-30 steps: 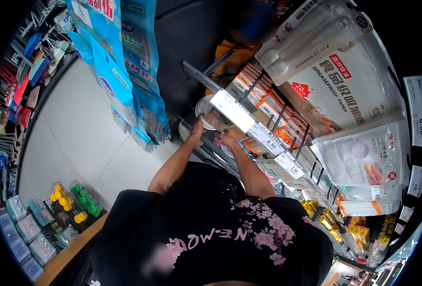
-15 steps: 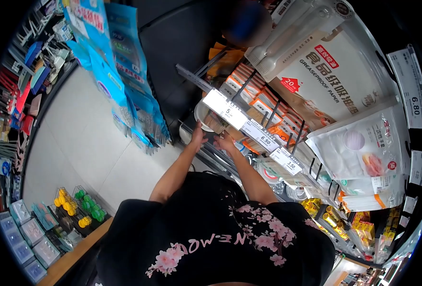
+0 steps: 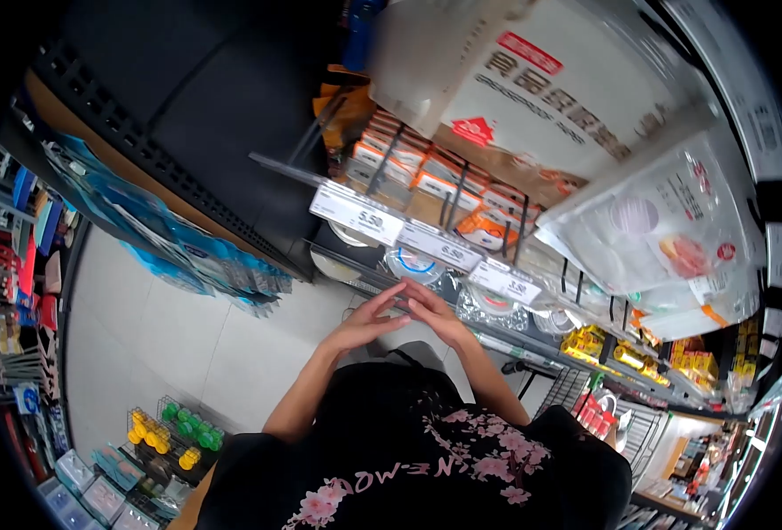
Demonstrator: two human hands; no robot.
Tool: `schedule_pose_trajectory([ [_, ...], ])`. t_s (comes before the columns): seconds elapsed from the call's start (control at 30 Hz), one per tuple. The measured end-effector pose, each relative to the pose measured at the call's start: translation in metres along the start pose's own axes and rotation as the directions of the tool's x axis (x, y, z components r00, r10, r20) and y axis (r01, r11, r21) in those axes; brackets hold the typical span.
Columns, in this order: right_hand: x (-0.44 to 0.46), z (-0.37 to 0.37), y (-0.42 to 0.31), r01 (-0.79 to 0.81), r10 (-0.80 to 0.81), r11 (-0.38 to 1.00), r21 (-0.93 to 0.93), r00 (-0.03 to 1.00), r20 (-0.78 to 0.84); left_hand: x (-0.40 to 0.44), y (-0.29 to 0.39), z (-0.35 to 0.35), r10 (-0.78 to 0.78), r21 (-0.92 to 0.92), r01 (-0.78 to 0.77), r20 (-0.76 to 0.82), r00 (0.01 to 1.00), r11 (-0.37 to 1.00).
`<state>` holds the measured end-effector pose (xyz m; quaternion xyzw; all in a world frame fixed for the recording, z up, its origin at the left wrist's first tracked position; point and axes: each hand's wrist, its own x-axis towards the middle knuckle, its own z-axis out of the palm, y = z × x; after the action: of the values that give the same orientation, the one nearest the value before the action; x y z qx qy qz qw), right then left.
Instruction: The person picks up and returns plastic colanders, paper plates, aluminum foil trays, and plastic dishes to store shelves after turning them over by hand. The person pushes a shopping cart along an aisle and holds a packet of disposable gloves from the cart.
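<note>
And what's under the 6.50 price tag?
A round, clear-wrapped item with a blue ring shows below the price tag. The tag covers part of it, so its upper edge and anything directly behind can't be seen.

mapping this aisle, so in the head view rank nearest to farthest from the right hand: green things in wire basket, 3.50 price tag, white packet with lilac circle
1. 3.50 price tag: just up and right of the right hand
2. White packet: farther right and higher in the picture
3. Green things: well off toward the lower left
</note>
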<state>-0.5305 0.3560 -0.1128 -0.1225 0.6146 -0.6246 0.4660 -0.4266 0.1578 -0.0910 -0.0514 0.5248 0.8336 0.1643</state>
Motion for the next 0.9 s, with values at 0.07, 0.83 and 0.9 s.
schedule_pose_trajectory([
  [0.07,-0.027,0.006,-0.029,0.056,-0.058,0.998,0.025,0.997,0.059,-0.002,0.014,0.012,0.008,0.009,-0.009,0.078,0.997,1.000],
  [0.83,-0.474,-0.027,0.074,0.676,-0.605,0.726,-0.128,0.539,-0.585,-0.013,-0.058,0.416,-0.155,0.368,-0.267,0.798,0.583,0.890],
  [0.9,-0.511,-0.024,0.095,0.680,-0.586,0.717,-0.154,0.467,-0.662,-0.017,-0.079,0.452,-0.223,0.390,-0.246,0.831,0.510,0.887],
])
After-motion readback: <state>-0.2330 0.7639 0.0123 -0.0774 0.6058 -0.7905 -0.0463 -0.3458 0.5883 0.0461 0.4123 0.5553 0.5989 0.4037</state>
